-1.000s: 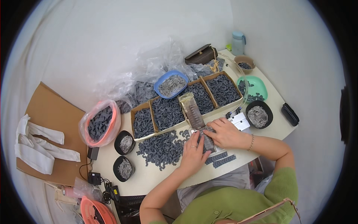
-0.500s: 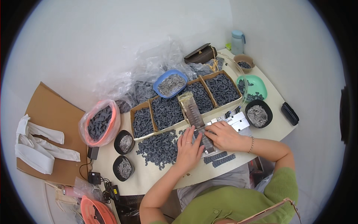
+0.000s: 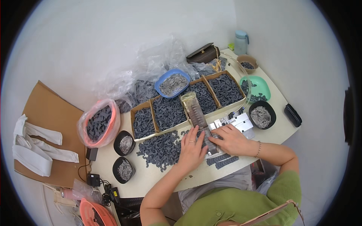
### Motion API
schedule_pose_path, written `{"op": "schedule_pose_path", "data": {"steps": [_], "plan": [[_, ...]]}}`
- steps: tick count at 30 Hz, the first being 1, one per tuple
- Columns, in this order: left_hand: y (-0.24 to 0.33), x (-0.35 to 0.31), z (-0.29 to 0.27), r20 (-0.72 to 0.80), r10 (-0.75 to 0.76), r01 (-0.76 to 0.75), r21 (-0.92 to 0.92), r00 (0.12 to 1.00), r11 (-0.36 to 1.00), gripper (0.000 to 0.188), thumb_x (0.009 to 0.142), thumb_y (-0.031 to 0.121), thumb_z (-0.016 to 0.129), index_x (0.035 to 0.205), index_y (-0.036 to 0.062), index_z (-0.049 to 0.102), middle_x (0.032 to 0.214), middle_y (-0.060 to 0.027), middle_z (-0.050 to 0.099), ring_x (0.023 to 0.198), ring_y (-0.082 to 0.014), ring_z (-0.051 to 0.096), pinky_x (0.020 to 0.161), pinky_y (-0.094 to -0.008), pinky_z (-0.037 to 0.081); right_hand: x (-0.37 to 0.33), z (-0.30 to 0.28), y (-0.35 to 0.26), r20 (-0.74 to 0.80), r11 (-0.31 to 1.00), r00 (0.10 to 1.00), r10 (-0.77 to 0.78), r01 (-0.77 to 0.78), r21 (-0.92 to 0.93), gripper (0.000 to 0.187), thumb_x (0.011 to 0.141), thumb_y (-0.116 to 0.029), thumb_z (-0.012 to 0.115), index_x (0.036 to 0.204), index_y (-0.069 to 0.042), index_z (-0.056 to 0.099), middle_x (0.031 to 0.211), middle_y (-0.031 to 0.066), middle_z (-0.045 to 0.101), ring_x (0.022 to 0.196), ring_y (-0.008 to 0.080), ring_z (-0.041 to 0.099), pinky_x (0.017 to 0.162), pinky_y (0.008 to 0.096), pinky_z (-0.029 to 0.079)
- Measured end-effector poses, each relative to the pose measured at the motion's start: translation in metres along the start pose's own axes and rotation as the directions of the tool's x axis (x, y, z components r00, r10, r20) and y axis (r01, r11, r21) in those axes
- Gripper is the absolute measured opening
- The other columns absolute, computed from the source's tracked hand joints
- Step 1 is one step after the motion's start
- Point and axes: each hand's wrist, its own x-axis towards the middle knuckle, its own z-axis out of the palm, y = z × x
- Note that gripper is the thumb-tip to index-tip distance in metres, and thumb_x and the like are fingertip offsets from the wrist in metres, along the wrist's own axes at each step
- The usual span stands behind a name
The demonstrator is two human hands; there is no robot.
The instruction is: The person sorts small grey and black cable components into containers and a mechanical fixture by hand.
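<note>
A metal jig [image 3: 213, 150] stands at the middle of the table's near side, with small dark grey plastic pieces in its channel. On its left side lies my left hand [image 3: 191, 151], fingers stretched out and apart, the fingertips touching the jig. From the right my right hand [image 3: 233, 141] reaches over it, fingers slightly bent and spread, the tips on the pieces. A clear, ribbed chute [image 3: 194, 108] runs up from the jig's far end. Joined strips of dark grey pieces [image 3: 226, 162] lie just below the jig. What sits under my fingertips is hidden.
Left of the jig spreads a loose pile of grey pieces [image 3: 160, 150]. Behind it stands a divided cardboard box [image 3: 162, 132] full of them. Black bowls [image 3: 116, 174] of metal pins flank the work, and a blue bowl [image 3: 160, 83] rests on the box. A tube [image 3: 248, 90] curves at the right.
My right hand has slid slightly toward me along the jig and now partly covers the strips below. My left hand stays nearly in place.
</note>
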Motion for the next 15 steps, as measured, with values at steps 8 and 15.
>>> {"op": "schedule_pose_path", "data": {"steps": [8,15], "plan": [[-0.009,-0.01,-0.009,0.03,0.182,-0.183,0.06,0.983,0.981,0.041,0.081,0.021,0.067,0.119,0.0069,0.061,0.139,-0.0197,0.043,0.129,-0.0378,0.04,0.103,-0.05,0.032,0.007,0.0,0.013,0.022,0.999,0.999,-0.031,0.03,0.01,0.036,0.072,-0.013,0.062,0.107,-0.009,0.067,0.115,0.0109,0.058,0.102,0.0244,0.054,0.089,0.038,0.041],[0.02,-0.02,0.002,0.024,0.1,-0.103,0.277,0.995,0.955,0.053,0.081,0.033,0.066,0.121,0.0,0.057,0.137,-0.0204,0.045,0.13,-0.0329,0.04,0.104,-0.0485,0.033,0.013,-0.006,0.021,0.059,0.985,0.984,-0.168,0.17,-0.024,0.034,0.074,-0.016,0.061,0.106,-0.011,0.068,0.116,0.0107,0.057,0.103,0.0237,0.054,0.088,0.0378,0.041]]}}
